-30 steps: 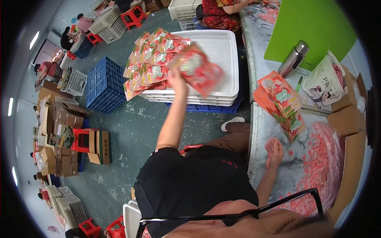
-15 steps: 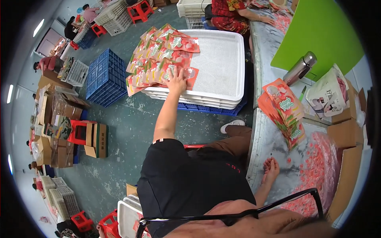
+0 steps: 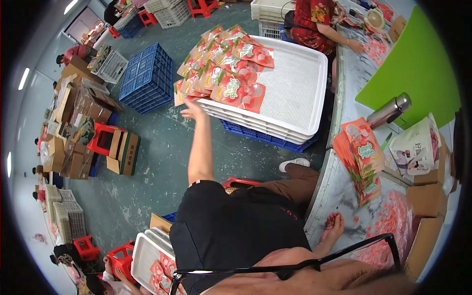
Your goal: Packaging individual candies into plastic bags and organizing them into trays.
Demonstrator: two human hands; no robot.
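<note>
Your left hand [image 3: 192, 109] is stretched way out to your left side, fingers loosely spread and holding nothing, sitting right at the near corner of the stack of white trays [image 3: 295, 93]. The red pouches [image 3: 223, 66] lie in overlapping rows on the top tray, and the closest one is just past your fingertips, up and a bit to the right of the hand, so that's the direction that matters: the pouches are further along the same line your arm already points. The rows run along the tray's left edge, with each pouch's long side pointing across the tray. Whether your fingertips actually touch the nearest pouch or just the tray rim, I can't tell from here, it's too tight. Your right hand [image 3: 333, 227] is nowhere near, it rests flat and open on the grey table [image 3: 339, 182] on your other side, next to loose red bits and not far below the standing bundle of orange pouches [image 3: 361, 157]. So the left is clearly the nearer hand to the tray pouches, the right is well apart from them. A blue crate [image 3: 147, 78] sits on the floor just left of the trays.
</note>
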